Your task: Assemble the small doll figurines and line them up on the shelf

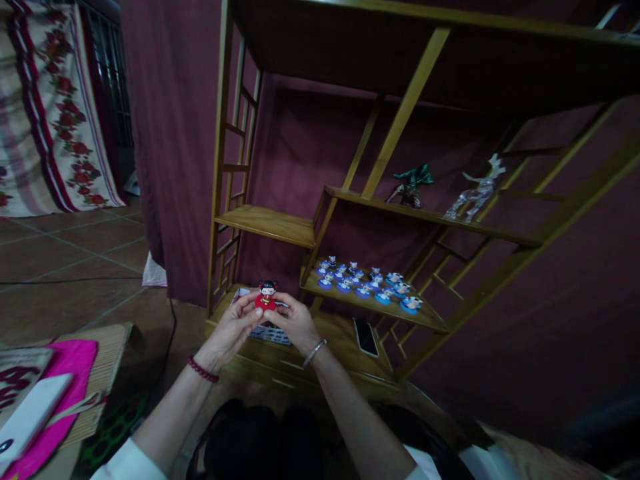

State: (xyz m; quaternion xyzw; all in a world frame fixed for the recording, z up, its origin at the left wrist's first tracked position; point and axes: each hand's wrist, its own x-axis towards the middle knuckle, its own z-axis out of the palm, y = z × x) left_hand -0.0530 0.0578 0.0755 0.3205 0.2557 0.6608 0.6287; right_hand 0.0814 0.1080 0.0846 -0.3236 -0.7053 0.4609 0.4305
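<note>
from here, the shelf's (pixel 350 301) edge looks near the right hand (pixel 296 325); tiled floor (pixel 100 250) opens out left. left hand (pixel 231 331) and right, fingers curled, thumbs low, pinch red-based figurine (pixel 267 295) upright between them, before patterned box (pixel 273 334).

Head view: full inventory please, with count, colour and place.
red figurine: 1, red and black, left of centre
patterned box: 1, whitish, bottom board
small figurines: over ten, blue and purple, lower right shelf
phone: 1, black and white, bottom board
statue: 1, dark green, upper right shelf
deer ornament: 1, clear, right of statue
shelving unit: 1, yellow-brown, centre
curtain: 1, maroon, left of unit
floral cloth: 1, cream and red, upper left
pink item: 1, pink, lower left
slab: 1, white, on pink item
left hand: 1, dark red bracelet, on red figurine
right hand: 1, silver bracelet, on red figurine
</note>
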